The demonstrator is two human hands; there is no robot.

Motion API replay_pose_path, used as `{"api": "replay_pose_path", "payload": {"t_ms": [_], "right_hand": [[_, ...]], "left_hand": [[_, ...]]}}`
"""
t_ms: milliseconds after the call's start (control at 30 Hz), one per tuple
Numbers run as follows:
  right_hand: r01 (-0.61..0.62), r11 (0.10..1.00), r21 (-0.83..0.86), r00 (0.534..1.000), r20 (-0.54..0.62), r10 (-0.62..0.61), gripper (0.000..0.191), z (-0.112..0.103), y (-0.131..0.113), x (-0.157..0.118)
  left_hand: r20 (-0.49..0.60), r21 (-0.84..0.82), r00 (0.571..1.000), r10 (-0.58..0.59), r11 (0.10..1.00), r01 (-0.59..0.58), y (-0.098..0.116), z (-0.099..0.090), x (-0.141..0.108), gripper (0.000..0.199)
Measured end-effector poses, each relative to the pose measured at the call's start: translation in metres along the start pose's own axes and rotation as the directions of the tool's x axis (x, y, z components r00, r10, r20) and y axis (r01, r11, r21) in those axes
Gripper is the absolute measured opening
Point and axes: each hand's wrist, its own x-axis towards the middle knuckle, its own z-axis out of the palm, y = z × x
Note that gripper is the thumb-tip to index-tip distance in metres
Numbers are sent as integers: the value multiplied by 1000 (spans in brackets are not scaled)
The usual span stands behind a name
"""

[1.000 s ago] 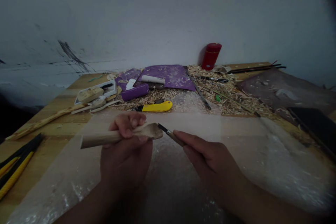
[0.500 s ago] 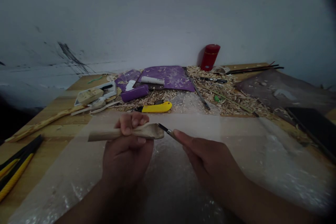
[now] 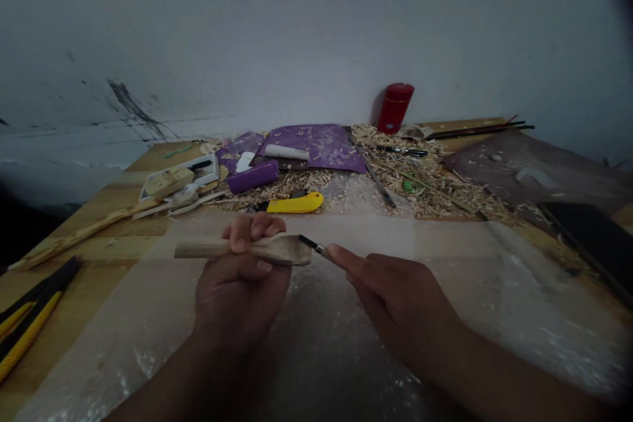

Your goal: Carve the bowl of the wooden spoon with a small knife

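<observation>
My left hand (image 3: 241,283) grips a pale wooden spoon blank (image 3: 277,249) around its neck, with the fingers curled over the top and the handle sticking out to the left. My right hand (image 3: 395,297) pinches a small carving knife (image 3: 312,245) with a dark blade. The blade tip is at the rim of the spoon's bowl, and the fingers hide most of the knife's handle. Under both hands lies clear bubble wrap (image 3: 494,316).
A wooden table (image 3: 148,158) carries heaps of wood shavings (image 3: 395,175), a purple sheet (image 3: 316,148), a yellow utility knife (image 3: 294,203), a purple tube (image 3: 253,177) and a long wooden stick (image 3: 84,231). A red canister (image 3: 395,109) stands against the wall.
The spoon has swung to nearly level, with its handle end moving right and up. The knife has shifted slightly and lies flatter against the bowl's rim.
</observation>
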Motion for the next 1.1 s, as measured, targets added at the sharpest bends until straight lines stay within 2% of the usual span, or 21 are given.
{"api": "replay_pose_path", "payload": {"t_ms": [167,300,433,533,667,867,1000,1100], "right_hand": [[79,978,-195,995,-49,-90,42,-3,5,0],[124,936,-329,985,-76,-157,43,-7,6,-1],[176,898,-403,973,-69,-222,37,-10,7,-2],[215,885,-414,966,-40,-253,35,-11,7,-2],[215,909,-358,970,-30,-241,37,-12,6,-3],[16,996,-88,1000,4,-15,42,-13,2,-4],[-57,995,77,998,23,56,40,-15,-1,-3],[-78,986,147,997,11,77,38,-15,-4,-2]], "left_hand": [[-24,-66,998,-60,996,58,2,2,2,34],[-2,-99,996,-94,991,93,3,0,4,33],[75,-90,987,-143,985,149,2,-4,6,32],[93,-32,985,-143,989,146,1,-6,7,31],[102,16,991,-90,996,89,2,-5,7,31],[165,80,986,32,996,-46,1,-6,4,31],[215,192,969,120,968,-163,1,-5,-2,30],[224,246,963,151,947,-206,1,-2,-5,28]]}}
